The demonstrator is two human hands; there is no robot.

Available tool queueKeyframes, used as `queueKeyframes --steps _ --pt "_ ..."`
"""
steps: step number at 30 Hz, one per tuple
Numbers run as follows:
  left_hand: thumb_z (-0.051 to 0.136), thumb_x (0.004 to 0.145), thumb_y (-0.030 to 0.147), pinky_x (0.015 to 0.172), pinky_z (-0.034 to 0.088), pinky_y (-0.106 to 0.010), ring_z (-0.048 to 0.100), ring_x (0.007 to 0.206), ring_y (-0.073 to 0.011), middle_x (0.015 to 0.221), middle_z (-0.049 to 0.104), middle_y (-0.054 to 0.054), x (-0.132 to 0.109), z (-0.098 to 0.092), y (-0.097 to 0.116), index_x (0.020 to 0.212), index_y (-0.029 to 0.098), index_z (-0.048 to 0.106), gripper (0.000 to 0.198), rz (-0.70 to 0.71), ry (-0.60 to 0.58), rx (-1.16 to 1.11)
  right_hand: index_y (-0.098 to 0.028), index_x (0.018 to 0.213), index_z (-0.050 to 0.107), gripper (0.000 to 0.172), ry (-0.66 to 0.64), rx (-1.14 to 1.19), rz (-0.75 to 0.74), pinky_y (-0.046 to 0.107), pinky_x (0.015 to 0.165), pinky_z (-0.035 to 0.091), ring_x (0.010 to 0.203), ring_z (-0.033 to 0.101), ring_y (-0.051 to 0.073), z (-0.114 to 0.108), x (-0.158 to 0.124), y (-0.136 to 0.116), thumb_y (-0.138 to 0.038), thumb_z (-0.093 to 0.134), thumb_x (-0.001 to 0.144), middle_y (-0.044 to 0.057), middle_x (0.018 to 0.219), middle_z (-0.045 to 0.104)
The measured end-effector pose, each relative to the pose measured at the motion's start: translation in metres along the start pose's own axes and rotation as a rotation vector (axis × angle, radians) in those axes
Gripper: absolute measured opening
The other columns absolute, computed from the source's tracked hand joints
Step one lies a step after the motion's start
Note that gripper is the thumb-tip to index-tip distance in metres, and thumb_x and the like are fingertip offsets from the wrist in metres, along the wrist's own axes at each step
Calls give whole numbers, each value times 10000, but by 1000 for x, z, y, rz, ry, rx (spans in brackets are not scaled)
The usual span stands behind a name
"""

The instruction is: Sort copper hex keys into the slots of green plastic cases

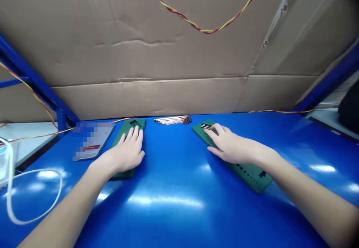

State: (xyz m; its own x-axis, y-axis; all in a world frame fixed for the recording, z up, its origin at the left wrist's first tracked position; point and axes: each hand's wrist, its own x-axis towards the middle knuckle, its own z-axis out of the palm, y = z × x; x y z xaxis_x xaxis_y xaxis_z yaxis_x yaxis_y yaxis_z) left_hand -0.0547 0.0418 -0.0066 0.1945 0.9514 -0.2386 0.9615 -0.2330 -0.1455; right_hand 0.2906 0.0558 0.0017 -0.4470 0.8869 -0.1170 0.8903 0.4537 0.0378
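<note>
My left hand lies flat, fingers stretched out, on a dark green phone case at the left of the blue table. My right hand rests palm down, fingers extended, on a second dark green phone case that runs diagonally toward the right front. This case shows a row of small holes near its front end. Neither hand grips anything.
A stack of thin metal plates lies at the table's back edge between the cases. A grey booklet lies left of the left case. A white cable loops at the far left. Cardboard walls and a red-yellow wire stand behind.
</note>
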Motion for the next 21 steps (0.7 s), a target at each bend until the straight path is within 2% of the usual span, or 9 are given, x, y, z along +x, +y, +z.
queueKeyframes --steps 3,6,10,14,21 --pt "396 993 341 1251 99 -484 -51 1538 -299 1662 -82 -156 -3 -6 3 1626 25 54 786 127 63 -14 -152 1549 382 617 3 48 -131 556 1052 475 1330 483 397 -8 -4 -11 -373 460 979 237 1478 431" --pt "404 1015 569 1250 138 -498 -24 1541 -328 1675 -63 -113 -7 -12 9 1640 82 26 877 270 118 -148 -181 1550 387 627 30 144 -282 517 1108 443 1352 469 354 -9 -5 -24 -364 518 965 197 1468 448" --pt "512 930 742 1244 166 -522 -1 1540 -366 1690 -29 -78 -9 -10 14 1647 166 -14 1060 348 78 -275 -172 1483 475 621 151 242 -418 517 1066 468 1261 520 342 -3 -5 -43 -432 598 932 187 1396 507" --pt "627 859 753 1231 216 -545 -3 1537 -389 1698 -8 -43 -7 -3 17 1648 243 -28 1145 377 46 -370 -143 1374 564 603 222 272 -443 525 994 495 1166 553 346 0 -4 -58 -495 656 893 195 1305 552" --pt "716 868 588 1235 228 -532 43 1539 -375 1700 91 -29 -4 2 25 1651 286 57 1067 453 28 -507 -125 1170 628 450 212 295 -429 465 939 500 1058 552 313 -5 -4 -72 -382 698 807 167 1153 595"
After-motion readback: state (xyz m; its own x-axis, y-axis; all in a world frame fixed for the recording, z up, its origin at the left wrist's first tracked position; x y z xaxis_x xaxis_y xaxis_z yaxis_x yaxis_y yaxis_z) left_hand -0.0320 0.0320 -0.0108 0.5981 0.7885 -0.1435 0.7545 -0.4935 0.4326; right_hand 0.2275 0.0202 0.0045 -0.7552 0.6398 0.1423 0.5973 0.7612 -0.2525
